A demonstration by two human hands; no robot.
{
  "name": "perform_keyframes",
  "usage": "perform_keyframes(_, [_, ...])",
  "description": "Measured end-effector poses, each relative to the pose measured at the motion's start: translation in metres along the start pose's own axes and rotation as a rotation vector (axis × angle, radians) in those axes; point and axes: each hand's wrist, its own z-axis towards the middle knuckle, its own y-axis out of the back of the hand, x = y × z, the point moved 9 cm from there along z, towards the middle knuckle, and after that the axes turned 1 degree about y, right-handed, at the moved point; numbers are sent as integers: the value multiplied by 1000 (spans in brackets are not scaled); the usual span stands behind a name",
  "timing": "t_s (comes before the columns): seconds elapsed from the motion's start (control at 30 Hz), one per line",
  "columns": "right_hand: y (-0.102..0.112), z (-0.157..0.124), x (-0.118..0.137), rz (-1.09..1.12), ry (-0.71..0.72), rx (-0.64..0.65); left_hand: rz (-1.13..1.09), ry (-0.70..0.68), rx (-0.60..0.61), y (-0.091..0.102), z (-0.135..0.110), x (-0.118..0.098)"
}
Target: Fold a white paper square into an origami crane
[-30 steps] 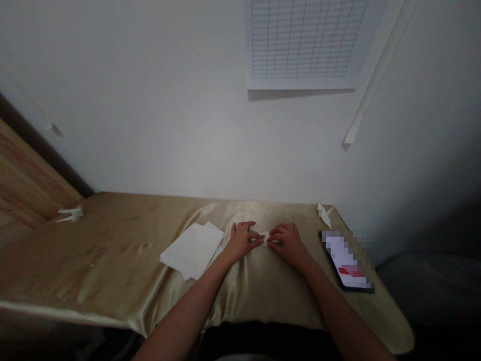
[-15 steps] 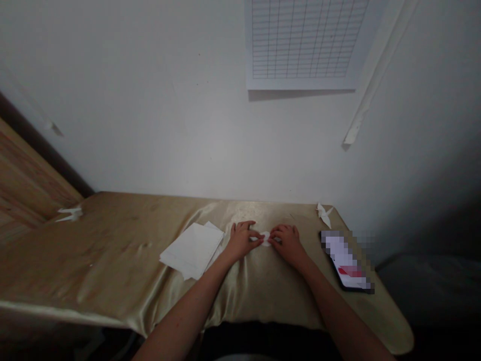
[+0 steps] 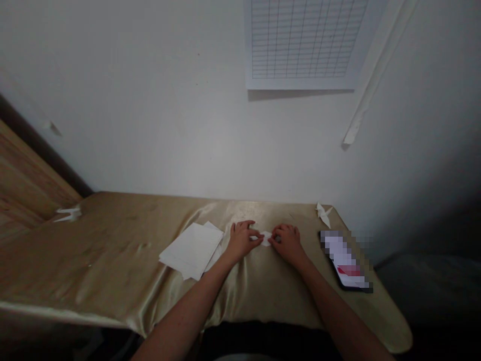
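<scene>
- The paper piece is pinned flat on the counter right between the two hands. Its left edge is gripped by the left hand and its right edge by the right hand.
- Both hands are curled, with the fingertips pinched down onto the paper. Nothing is lifted off the cloth. Where the thumbs sit can't be told, it's way too dim.
- Progress-wise, the paper is already folded down to something tiny and flat, so a fair few folds look done. No wings or points are seen standing up yet, so it's judged as only partway.
- Just left of the left hand, a stack of white sheets is fanned out, close to the wrist.
- Off to the right of the right hand, clear of it, a phone is lying face up and lit.
- Past the right hand, toward the wall, a folded paper figure is parked at the corner. Another folded figure is way off to the left.
- Everything is carried on a counter draped in gold satin. A gridded chart is stuck on the wall above the hands.
</scene>
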Motion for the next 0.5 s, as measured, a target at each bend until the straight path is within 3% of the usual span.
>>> perform_keyframes(0.5, [0,1,1,10,-48,9,26,-21,14,1,-3,-5])
